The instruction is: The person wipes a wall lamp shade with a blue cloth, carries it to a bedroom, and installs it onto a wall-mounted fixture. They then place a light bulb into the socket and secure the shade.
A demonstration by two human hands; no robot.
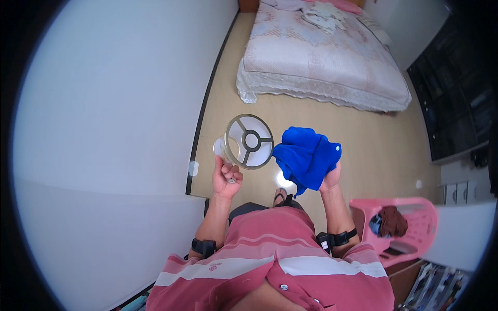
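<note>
My left hand (226, 179) is closed, its fingers curled round the lower left edge of a round divided dish (259, 127). The dish has white sections, an olive-grey rim, spokes and a ring in the centre. A pale, see-through part (220, 147) juts out on its left side, by my fingertips. It is tilted up, and its far side is hidden. On the right, a bunched bright blue cloth (307, 158) with a small white dot near its right corner hangs over my right hand (332, 177). The cloth covers most of those fingers, which grip it from below.
A bed (316, 57) with a pale patterned cover stands ahead. A white wall (119, 129) rises close on my left. Near my right elbow is a pink plastic chair (428, 228) bearing dark red clothing (393, 221). A dark glossy cabinet (451, 93) lines the far right.
</note>
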